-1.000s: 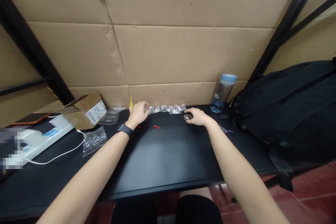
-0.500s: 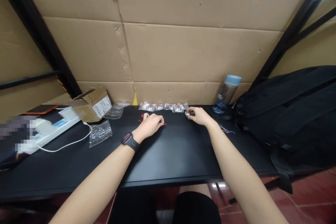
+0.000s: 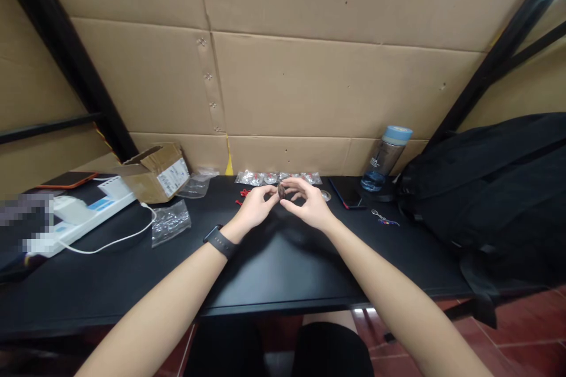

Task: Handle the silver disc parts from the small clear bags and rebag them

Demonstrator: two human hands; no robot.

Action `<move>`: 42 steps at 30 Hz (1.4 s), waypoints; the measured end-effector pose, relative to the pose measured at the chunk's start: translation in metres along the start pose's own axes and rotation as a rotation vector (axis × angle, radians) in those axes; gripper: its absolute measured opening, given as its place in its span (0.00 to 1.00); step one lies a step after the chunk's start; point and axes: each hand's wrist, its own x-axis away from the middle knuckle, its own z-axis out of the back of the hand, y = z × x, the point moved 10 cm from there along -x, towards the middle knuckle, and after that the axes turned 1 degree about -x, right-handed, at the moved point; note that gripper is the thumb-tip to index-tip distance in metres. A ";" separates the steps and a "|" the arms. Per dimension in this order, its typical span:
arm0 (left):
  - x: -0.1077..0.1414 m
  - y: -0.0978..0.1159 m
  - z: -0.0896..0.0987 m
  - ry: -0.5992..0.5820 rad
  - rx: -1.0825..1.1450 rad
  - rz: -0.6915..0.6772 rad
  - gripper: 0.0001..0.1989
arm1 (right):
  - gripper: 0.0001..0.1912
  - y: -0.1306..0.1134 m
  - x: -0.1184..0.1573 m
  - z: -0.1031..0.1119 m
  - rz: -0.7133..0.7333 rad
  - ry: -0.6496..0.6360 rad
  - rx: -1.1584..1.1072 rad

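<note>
A small dark brown round disc (image 3: 282,191) is held upright on its edge above the table, between my two hands. My left hand (image 3: 260,205), with a black watch on its wrist, pinches the disc from the left. On the other side, the curved fingers and thumb of my right hand (image 3: 308,203) grip it. Red cord (image 3: 244,193) lies on the table just behind my left hand. A shiny round piece (image 3: 326,195) rests behind my right hand, partly covered by it. Small clear plastic packets (image 3: 270,178) with red bits in them line the cardboard wall.
To the left are an opened cardboard box (image 3: 152,175), a clear plastic bag (image 3: 171,222) and a white power strip (image 3: 104,212) with a cable. A phone (image 3: 348,193), a beaded strap (image 3: 385,220), a water bottle (image 3: 385,159) and a black backpack (image 3: 490,200) are on the right.
My right hand has moved left from beside the packets, bringing the dark disc to my left hand. My left hand has let go of the red cord and now touches the disc.
</note>
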 end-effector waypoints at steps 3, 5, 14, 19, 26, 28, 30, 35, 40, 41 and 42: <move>0.001 0.004 -0.001 -0.008 0.018 -0.018 0.14 | 0.24 -0.004 0.000 0.001 0.020 -0.007 0.043; 0.002 0.008 0.001 -0.001 0.020 -0.028 0.13 | 0.24 -0.005 0.000 0.003 0.019 -0.007 0.068; 0.005 0.023 0.009 0.048 -0.126 -0.082 0.11 | 0.24 -0.004 0.000 0.003 -0.017 -0.013 0.006; 0.009 0.033 0.016 0.118 -0.358 -0.108 0.07 | 0.20 0.005 0.000 -0.002 -0.044 -0.019 -0.031; 0.013 0.044 0.018 0.156 -0.522 -0.108 0.08 | 0.15 0.013 -0.003 -0.001 -0.080 -0.061 0.076; 0.014 0.045 0.014 0.140 -0.551 -0.121 0.08 | 0.15 0.011 -0.004 -0.002 -0.036 -0.070 0.135; 0.014 0.046 0.012 0.118 -0.570 -0.130 0.09 | 0.13 0.011 -0.004 -0.004 -0.012 -0.080 0.161; 0.008 0.038 0.022 0.117 -0.590 -0.087 0.12 | 0.08 0.013 -0.001 -0.006 0.049 -0.135 0.332; 0.000 0.014 0.049 0.058 -0.726 -0.043 0.11 | 0.07 0.020 -0.001 -0.002 0.039 -0.217 0.424; -0.001 0.007 0.055 0.023 -0.768 -0.032 0.12 | 0.08 0.023 -0.001 -0.002 0.024 -0.249 0.435; -0.001 -0.002 0.062 -0.017 -0.802 -0.012 0.12 | 0.08 0.026 0.000 -0.003 0.010 -0.285 0.449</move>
